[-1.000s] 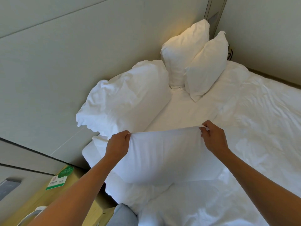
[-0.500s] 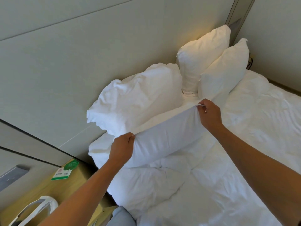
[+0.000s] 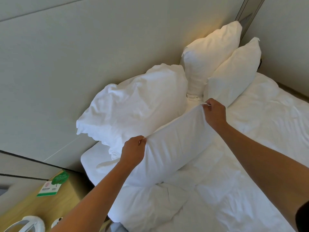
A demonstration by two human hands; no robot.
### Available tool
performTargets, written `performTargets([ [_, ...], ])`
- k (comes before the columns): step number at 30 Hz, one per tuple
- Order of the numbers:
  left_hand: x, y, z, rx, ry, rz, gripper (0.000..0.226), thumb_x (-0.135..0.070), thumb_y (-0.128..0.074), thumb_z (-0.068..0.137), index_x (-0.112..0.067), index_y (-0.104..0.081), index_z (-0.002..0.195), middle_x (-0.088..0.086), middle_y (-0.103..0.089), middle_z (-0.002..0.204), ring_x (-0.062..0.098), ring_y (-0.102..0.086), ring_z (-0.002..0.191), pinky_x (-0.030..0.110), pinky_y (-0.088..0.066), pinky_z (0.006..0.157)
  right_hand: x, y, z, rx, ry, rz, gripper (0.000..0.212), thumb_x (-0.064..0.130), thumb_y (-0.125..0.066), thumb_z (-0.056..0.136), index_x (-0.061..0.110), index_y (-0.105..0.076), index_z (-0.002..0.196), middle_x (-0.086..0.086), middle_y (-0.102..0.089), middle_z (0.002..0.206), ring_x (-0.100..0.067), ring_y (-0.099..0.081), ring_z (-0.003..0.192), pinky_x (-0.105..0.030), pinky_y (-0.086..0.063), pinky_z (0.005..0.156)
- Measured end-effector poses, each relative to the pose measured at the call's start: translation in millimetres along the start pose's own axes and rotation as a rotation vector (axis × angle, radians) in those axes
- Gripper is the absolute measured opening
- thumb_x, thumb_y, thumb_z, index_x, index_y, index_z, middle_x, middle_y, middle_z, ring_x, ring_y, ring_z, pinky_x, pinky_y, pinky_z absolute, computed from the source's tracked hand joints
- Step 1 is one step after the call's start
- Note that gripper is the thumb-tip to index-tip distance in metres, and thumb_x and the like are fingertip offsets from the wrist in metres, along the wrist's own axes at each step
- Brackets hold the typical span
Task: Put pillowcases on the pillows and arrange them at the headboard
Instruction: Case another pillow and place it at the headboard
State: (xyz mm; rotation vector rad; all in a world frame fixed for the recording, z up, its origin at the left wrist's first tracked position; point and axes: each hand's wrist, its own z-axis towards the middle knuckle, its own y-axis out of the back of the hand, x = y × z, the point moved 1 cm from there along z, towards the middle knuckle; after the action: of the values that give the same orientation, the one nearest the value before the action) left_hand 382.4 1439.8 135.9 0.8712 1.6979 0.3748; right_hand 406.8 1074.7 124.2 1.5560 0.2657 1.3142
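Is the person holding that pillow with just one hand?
No. The left hand pinches one top corner of the held pillow and the right hand pinches the other.

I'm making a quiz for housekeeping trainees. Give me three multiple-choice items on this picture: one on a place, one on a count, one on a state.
1. Where does the green card lie?
A. on the wooden bedside table
B. on the bed
C. on a pillow

2. How many pillows are in view, counting the one being held?
A. two
B. four
C. six

3. How is the held pillow gripped?
A. one hand
B. both hands at its top corners
C. not at all

Answers:
1 A: the green card lies on the wooden bedside table.
2 B: three pillows lean at the headboard, plus the held pillow.
3 B: the left hand and right hand each pinch a corner.
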Motion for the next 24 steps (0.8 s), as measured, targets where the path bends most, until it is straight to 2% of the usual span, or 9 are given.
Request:
performTargets([
  [3,6,-9,30,0.031,0.033,0.024,0.034,-0.025,-0.046,0.104,-0.013,-0.061,0.077,0.007,-0.062,0.068,0.031,-0.065,0.073,0.038,-0.050,0.068,1,-28,23,0.100,-0.062,-0.013,0.019,0.016,-0.059,0.103,0.002,-0.067,0.093,-0.009,-0.070,0.088,-0.025,-0.060,0.082,-0.027,-0.038,0.074],
  [7,20,-14,65,0.013,0.098,0.051,0.032,-0.023,-0.045,0.106,-0.010,-0.063,0.082,-0.001,-0.058,0.067,0.026,-0.059,0.072,0.031,-0.041,0.063,6,-71,37,0.167,-0.153,0.006,0.022,0.014,-0.056,0.103,-0.004,-0.067,0.096,-0.020,-0.073,0.097,-0.037,-0.066,0.095,-0.037,-0.047,0.079],
  [11,26,-3,95,-0.027,0.101,0.018,0.033,-0.023,-0.046,0.105,-0.009,-0.055,0.077,0.000,-0.052,0.063,0.023,-0.050,0.064,0.033,-0.039,0.060,23,-97,64,0.134,-0.131,0.006,0.020,0.013,-0.056,0.102,0.000,-0.063,0.090,-0.020,-0.072,0.095,-0.036,-0.066,0.093,-0.037,-0.045,0.077],
  [14,26,9,111,-0.074,0.088,0.010,0.034,-0.023,-0.047,0.104,-0.009,-0.054,0.074,-0.001,-0.049,0.060,0.018,-0.047,0.057,0.031,-0.039,0.056,36,-102,89,0.110,-0.070,0.026,0.022,0.013,-0.056,0.101,0.009,-0.054,0.079,-0.012,-0.064,0.081,-0.031,-0.061,0.081,-0.031,-0.037,0.070],
  [16,27,16,119,-0.102,0.091,-0.010,0.035,-0.023,-0.046,0.104,-0.009,-0.052,0.072,0.001,-0.049,0.060,0.020,-0.048,0.057,0.033,-0.041,0.057,40,-106,97,0.106,-0.052,0.049,0.019,0.014,-0.056,0.101,0.010,-0.057,0.082,-0.009,-0.065,0.082,-0.027,-0.060,0.081,-0.030,-0.038,0.072],
  [18,30,18,121,-0.074,0.093,-0.025,0.034,-0.023,-0.047,0.104,-0.012,-0.053,0.072,0.002,-0.053,0.061,0.024,-0.056,0.059,0.033,-0.044,0.060,39,-110,94,0.127,-0.053,0.055,0.016,0.015,-0.056,0.102,0.007,-0.065,0.092,-0.012,-0.072,0.095,-0.030,-0.066,0.090,-0.030,-0.043,0.077],
  [20,31,11,116,-0.003,0.090,-0.006,0.030,-0.025,-0.047,0.105,-0.016,-0.059,0.079,-0.001,-0.058,0.066,0.024,-0.064,0.065,0.029,-0.047,0.062,31,-114,75,0.159,-0.052,0.055,0.018,0.015,-0.058,0.103,0.006,-0.068,0.115,-0.014,-0.071,0.119,-0.033,-0.068,0.109,-0.033,-0.049,0.090],
  [22,31,0,107,0.024,0.074,0.012,0.027,-0.026,-0.047,0.106,-0.016,-0.066,0.089,-0.003,-0.059,0.070,0.020,-0.061,0.070,0.024,-0.044,0.063,19,-119,40,0.190,-0.055,0.036,0.046,0.017,-0.064,0.101,0.010,-0.055,0.145,-0.014,-0.052,0.150,-0.034,-0.060,0.129,-0.040,-0.051,0.101],
  [24,30,-6,99,-0.003,0.049,0.033,0.029,-0.025,-0.046,0.106,-0.015,-0.062,0.084,-0.008,-0.053,0.065,0.017,-0.054,0.067,0.019,-0.037,0.057,4,-125,-9,0.164,-0.095,-0.014,0.069,0.025,-0.069,0.099,0.014,-0.037,0.159,-0.012,-0.029,0.168,-0.034,-0.052,0.141,-0.047,-0.055,0.101],
])
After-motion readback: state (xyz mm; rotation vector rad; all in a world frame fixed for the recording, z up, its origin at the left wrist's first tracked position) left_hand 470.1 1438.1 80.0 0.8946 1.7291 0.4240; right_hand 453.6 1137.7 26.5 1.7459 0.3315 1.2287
